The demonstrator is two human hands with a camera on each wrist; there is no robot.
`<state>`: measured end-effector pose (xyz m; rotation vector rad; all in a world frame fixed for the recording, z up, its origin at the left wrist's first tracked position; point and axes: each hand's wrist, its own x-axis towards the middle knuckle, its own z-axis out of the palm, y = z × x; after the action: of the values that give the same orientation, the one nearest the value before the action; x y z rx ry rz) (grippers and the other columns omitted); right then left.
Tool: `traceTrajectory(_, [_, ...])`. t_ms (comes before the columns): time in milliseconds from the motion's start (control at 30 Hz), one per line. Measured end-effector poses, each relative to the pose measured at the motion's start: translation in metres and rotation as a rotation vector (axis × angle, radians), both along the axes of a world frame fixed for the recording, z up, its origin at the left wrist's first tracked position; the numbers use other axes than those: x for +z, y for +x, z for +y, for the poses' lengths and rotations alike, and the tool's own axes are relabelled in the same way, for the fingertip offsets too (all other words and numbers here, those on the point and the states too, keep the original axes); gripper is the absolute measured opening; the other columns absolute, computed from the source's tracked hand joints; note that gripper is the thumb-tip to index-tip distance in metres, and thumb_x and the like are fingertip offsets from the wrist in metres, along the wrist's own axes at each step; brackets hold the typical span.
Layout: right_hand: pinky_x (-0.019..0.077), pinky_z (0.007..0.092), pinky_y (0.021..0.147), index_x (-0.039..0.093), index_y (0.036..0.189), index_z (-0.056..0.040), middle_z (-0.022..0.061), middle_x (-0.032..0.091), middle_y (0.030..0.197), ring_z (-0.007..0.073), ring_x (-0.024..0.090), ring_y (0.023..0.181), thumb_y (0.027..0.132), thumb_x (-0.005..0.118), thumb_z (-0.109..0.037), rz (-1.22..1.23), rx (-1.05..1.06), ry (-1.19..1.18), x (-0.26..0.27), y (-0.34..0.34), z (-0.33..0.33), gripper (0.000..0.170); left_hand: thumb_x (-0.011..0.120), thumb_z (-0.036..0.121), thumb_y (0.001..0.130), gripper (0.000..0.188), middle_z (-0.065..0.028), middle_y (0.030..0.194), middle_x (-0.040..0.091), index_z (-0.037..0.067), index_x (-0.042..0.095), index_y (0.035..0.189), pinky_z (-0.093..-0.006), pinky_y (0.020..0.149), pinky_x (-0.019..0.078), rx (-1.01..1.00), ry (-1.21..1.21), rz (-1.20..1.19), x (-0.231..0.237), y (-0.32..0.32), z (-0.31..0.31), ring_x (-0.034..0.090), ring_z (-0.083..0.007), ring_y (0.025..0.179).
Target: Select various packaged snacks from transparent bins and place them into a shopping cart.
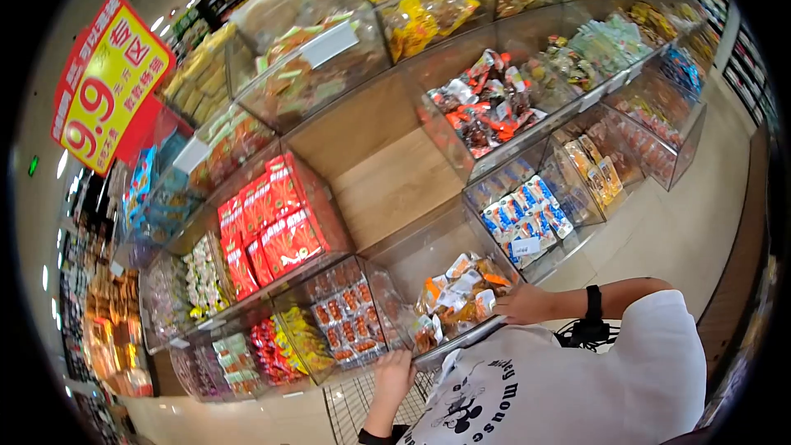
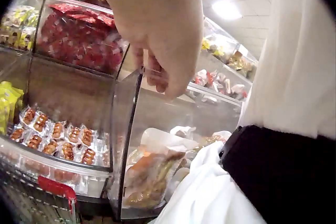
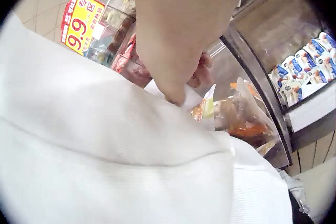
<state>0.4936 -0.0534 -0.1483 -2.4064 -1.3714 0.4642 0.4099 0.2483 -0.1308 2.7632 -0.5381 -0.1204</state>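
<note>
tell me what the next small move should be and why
Probably settle the right hand on one orange packet: it is beside the loose packets in the clear bin, and the left hand grips the bin's edge, which may steady it. Whether the right hand already holds a packet is unclear.

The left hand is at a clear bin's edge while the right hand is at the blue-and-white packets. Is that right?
Not quite: the right hand is at the orange-and-white packets, not the blue-and-white packets; the head view shows this. The left hand is at a clear bin's edge.
</note>
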Motion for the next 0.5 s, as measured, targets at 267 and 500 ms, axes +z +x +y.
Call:
traceTrajectory(267, [0.0373,0.0386,0.069,0.045,0.088,-0.0083,0.0054,0.049,0.079,0.0215,0.052,0.076,0.068,0.052,-0.026,0.017,0.035,-0.053,0.005,0.029,0.012,0.027,0.056,0.006,0.056,0.019,-0.0087,0.07,0.049,0.004,0.047,0.072,-0.0337,0.065,0.0374,0.042,-0.056,-0.063,-0.007,0.024,0.009,0.048,-0.0243,0.072])
traceTrajectory(500, [0.0434,0.034,0.052,0.045,0.078,-0.0069,0.0067,0.048,0.071,0.0235,0.052,0.062,0.062,0.054,-0.017,0.054,0.186,-0.023,-0.018,0.028,0.015,0.021,0.052,0.006,0.057,0.016,-0.0058,0.068,0.048,0.005,0.048,0.073,-0.03,0.065,0.0354,0.053,-0.102,-0.032,-0.026,0.01,0.001,0.048,-0.0205,0.072])
